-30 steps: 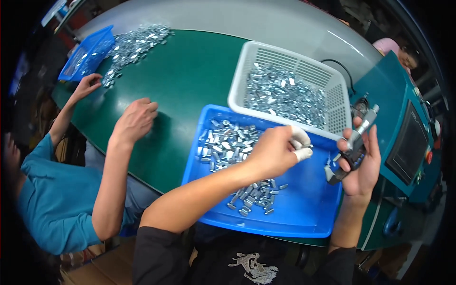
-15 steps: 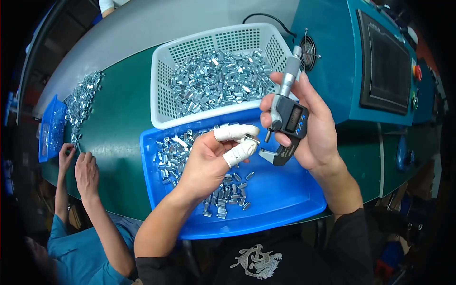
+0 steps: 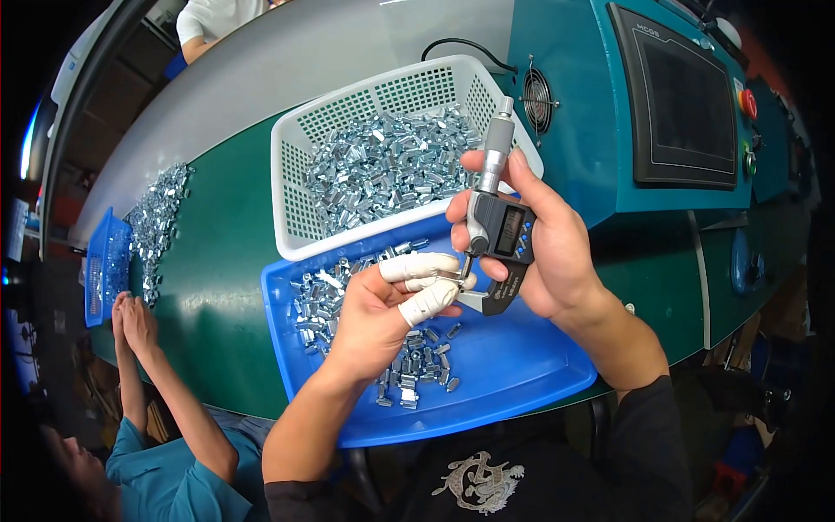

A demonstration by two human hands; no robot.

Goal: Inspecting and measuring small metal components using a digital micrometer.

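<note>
My left hand (image 3: 372,311), its thumb and fingers wrapped in white coverings, pinches a small silvery metal piece (image 3: 450,277). Only an edge of that piece shows between the fingertips. My right hand (image 3: 561,261) grips a digital micrometer (image 3: 507,228), tilted with its thimble pointing up and away. The micrometer's measuring gap is right at my left fingertips; whether the jaws touch the piece is hidden. Below both hands is a blue tray (image 3: 531,378), with a pile of similar metal pieces (image 3: 407,370) in its left part.
Behind the tray stands a white perforated basket (image 3: 287,193) heaped with metal pieces. A teal machine (image 3: 574,113) with a screen rises at the right. At left, a co-worker's hands (image 3: 135,322) are near a small blue bin (image 3: 96,270) and another pile (image 3: 158,217).
My right hand has brought the micrometer left and slightly down, so its gap meets the piece in my left fingers. The co-worker's hands have drawn together, and another person shows at the top.
</note>
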